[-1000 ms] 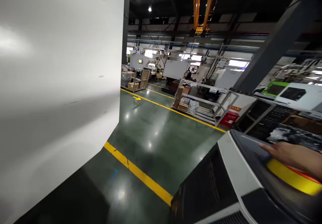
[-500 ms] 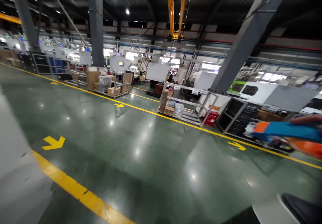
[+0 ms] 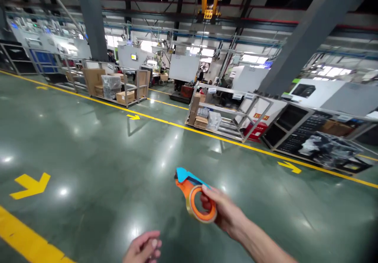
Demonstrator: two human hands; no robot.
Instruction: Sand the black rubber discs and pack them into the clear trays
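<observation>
The blue and orange plastic hand-held tape dispenser (image 3: 186, 187), with its yellowish roll of tape (image 3: 190, 210), is in the air above the glossy green floor (image 3: 118, 168). The right hand (image 3: 221, 206) is grasping it from the rear end: the thumb lies near the blue top part, and some fingers pass into the orange hole of the roll. The left hand (image 3: 144, 249), below and to the left of the dispenser, is apart from it; its fingers are half curled, and I see nothing in them.

In my judgement, a fall is the first risk, because no support is visible under the dispenser; if the thumb slips, it could tip forward and drop. Also, fingers inside the hole may brake the roll, or push it sideways. The dark front tip may be a cutter, but it is too small to tell; if so, a careless touch could scratch the left hand.
</observation>
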